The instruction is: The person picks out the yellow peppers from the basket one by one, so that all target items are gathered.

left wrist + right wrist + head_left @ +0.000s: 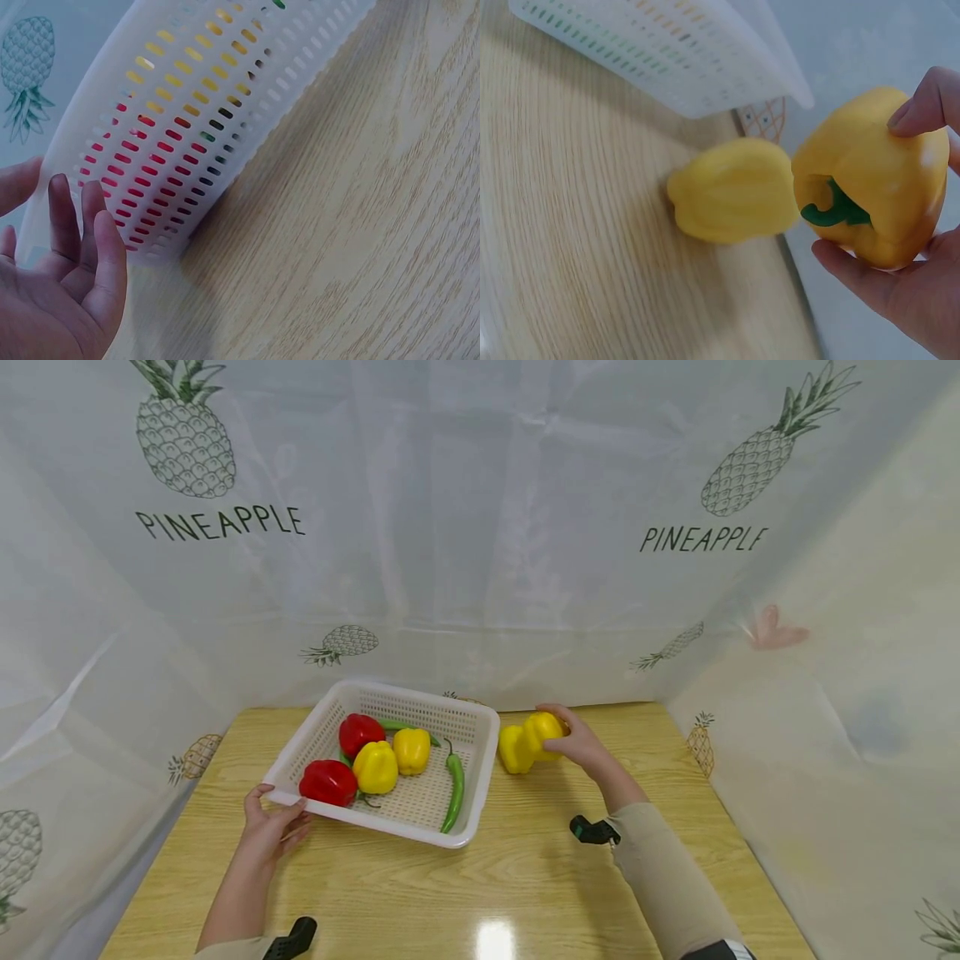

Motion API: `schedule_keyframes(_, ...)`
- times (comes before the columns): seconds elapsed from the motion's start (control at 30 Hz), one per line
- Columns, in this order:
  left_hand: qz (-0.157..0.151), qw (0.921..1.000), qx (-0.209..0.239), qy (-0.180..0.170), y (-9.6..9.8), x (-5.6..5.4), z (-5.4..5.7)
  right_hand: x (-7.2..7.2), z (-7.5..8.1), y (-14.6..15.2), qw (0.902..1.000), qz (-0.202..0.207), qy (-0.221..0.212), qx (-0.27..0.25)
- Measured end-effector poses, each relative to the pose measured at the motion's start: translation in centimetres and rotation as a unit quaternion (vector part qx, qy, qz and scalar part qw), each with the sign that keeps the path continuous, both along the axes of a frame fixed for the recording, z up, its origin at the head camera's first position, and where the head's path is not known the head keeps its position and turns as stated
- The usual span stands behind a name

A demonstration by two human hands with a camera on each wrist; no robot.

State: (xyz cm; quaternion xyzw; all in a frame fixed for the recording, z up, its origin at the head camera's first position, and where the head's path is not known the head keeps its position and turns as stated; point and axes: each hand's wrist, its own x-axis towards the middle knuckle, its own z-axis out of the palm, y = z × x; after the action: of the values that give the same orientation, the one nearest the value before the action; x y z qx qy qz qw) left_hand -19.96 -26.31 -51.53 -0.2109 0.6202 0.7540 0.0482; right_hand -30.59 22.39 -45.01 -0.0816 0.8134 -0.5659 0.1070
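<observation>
My left hand [268, 827] holds the near left corner of a white plastic basket [480, 793], its fingers right at the rim. Two red bell peppers [327, 782] and two yellow bell peppers [376, 767] lie inside the basket, mostly toward its left. A long green chili pepper [455, 789] rests along the basket's right side. Past the basket's right wall, my right hand [581, 745] grips a yellow bell pepper [885, 165] between thumb and fingers, its green stem showing in the right wrist view. Another yellow bell pepper [731, 191] sits on the table beside it, close to the basket.
The wooden table [375, 893] ends at a pale curtain [465, 527] printed with pineapples, which hangs behind and along both sides. Another green chili pepper [393, 725] lies near the basket's back, partly hidden by the bell peppers.
</observation>
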Motion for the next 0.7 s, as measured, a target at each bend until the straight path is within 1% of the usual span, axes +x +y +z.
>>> schedule_keyframes(0.2,0.001,1.0000,-0.004,0.004,0.0,0.1,0.0,0.3,-1.1,1.2,0.9992,-0.039,0.002,0.010)
schedule_keyframes(0.33,0.000,1.0000,-0.007,0.005,0.0,0.1,0.0,0.3,-2.2,2.1,0.9980,-0.061,0.000,0.014)
schedule_keyframes(0.57,-0.004,0.9999,-0.016,0.001,0.0,0.1,-0.1,0.3,-4.2,3.2,0.9972,-0.067,-0.002,0.033)
schedule_keyframes(0.7,-0.004,0.9999,-0.013,0.002,0.0,0.2,-0.2,0.3,-5.1,3.3,0.9960,-0.082,-0.010,0.033)
